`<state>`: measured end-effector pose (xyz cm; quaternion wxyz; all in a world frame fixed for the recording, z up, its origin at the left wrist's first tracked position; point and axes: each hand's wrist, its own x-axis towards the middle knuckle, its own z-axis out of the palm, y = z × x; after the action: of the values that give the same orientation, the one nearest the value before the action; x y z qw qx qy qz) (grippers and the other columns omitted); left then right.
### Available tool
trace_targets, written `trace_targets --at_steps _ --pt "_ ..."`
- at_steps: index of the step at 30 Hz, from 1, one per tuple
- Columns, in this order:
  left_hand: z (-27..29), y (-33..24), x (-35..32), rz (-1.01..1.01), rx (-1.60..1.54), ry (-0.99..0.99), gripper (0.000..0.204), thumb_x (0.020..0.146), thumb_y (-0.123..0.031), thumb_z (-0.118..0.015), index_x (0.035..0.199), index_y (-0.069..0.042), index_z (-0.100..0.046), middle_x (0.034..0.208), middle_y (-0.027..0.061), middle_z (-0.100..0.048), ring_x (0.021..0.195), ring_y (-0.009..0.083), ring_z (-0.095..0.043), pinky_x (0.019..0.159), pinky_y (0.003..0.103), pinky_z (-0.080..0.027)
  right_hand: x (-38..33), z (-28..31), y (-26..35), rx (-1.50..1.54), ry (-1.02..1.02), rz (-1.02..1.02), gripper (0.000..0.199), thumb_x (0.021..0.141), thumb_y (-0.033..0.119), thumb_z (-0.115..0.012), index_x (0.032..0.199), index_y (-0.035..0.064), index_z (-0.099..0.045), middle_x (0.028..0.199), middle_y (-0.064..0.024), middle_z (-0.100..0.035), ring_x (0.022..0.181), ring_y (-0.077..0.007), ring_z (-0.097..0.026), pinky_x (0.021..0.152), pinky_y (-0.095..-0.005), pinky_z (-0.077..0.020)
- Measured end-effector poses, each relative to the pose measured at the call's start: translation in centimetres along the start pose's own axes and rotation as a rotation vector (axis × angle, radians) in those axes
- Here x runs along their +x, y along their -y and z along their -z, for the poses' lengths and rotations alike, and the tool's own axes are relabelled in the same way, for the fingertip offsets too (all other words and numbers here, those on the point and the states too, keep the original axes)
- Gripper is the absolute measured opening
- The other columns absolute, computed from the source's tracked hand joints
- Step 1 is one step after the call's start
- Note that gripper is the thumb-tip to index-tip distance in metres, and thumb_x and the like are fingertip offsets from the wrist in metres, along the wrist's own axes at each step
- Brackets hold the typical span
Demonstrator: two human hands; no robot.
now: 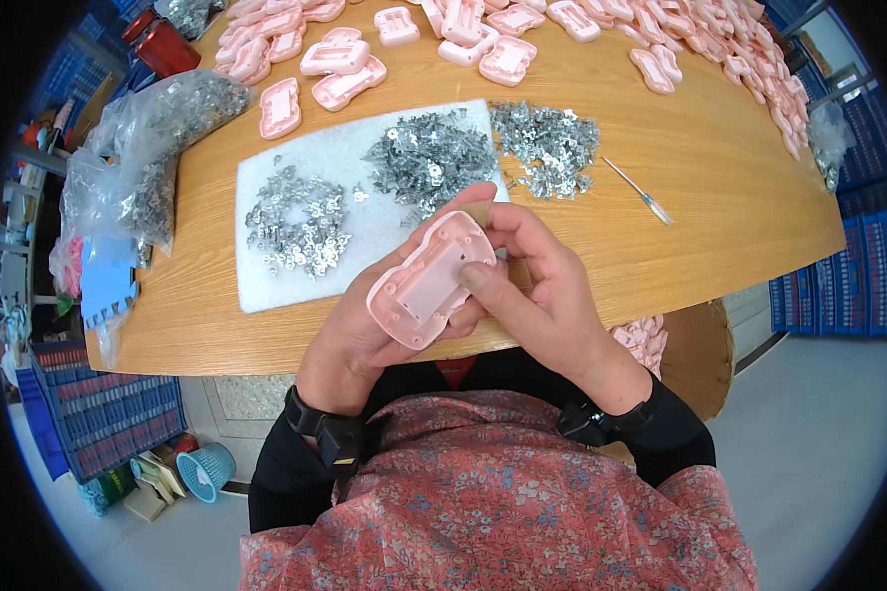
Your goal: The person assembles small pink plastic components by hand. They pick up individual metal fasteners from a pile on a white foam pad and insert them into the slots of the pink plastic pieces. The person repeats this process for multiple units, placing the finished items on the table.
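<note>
A pink plastic housing shell (429, 286), its hollow inside facing up, is held between both hands above the table's near edge. My left hand (350, 320) wraps it from below and from the left side. My right hand (542, 286) grips its right side, the thumb pressed into the inner recess. Whether the right fingers hide a small part cannot be made out. Just beyond the hands, small metal clips lie in heaps: one (301, 222) and a denser one (434, 158) on a white foam sheet (256, 286), another (547, 148) on the wood.
More pink shells (508, 61) are spread along the table's far side, piled high at the right (749, 59). A thin screwdriver (641, 192) lies right of the heaps. Clear bags of metal parts (158, 148) and a red jar (163, 44) stand at the left. A cardboard box (700, 360) sits below the edge.
</note>
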<state>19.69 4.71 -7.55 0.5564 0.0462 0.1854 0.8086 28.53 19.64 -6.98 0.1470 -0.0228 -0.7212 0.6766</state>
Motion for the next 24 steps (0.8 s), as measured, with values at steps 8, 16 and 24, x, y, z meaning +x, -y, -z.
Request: trace_targets --at_steps 8,16,24 --pt "-0.3 -0.6 0.4 -0.098 0.375 -0.274 0.050 0.104 -0.015 -0.050 0.152 -0.009 -0.037 0.113 0.0077 -0.058 0.095 0.0136 -0.057 0.070 0.026 -0.048 -0.1 1.7 1.3 -0.279 0.013 0.244 0.049 0.086 0.016 -0.078 0.125 0.0000 -0.054 0.109 -0.0085 -0.066 0.094 -0.0136 -0.059 0.080 -0.0322 -0.0494" --pt "-1.3 0.6 0.1 -0.363 0.985 -0.378 0.046 0.103 -0.006 -0.049 0.148 -0.004 -0.041 0.112 0.0034 -0.054 0.100 0.0074 -0.054 0.084 0.025 -0.048 -1.0 1.8 0.2 0.297 -0.043 -0.227 0.050 0.091 0.000 -0.068 0.134 0.0020 -0.042 0.114 -0.0082 -0.066 0.095 -0.0090 -0.061 0.085 -0.0253 -0.0503" --pt "-0.2 1.4 -1.5 -0.230 0.689 -0.197 0.049 0.102 -0.016 -0.054 0.148 -0.004 -0.042 0.128 0.0064 -0.058 0.112 0.0129 -0.058 0.095 0.029 -0.048 -2.0 1.9 -0.3 0.492 0.080 -0.340 0.047 0.093 -0.001 -0.065 0.133 0.0048 -0.042 0.114 -0.0070 -0.067 0.099 -0.0098 -0.062 0.087 -0.0255 -0.0509"
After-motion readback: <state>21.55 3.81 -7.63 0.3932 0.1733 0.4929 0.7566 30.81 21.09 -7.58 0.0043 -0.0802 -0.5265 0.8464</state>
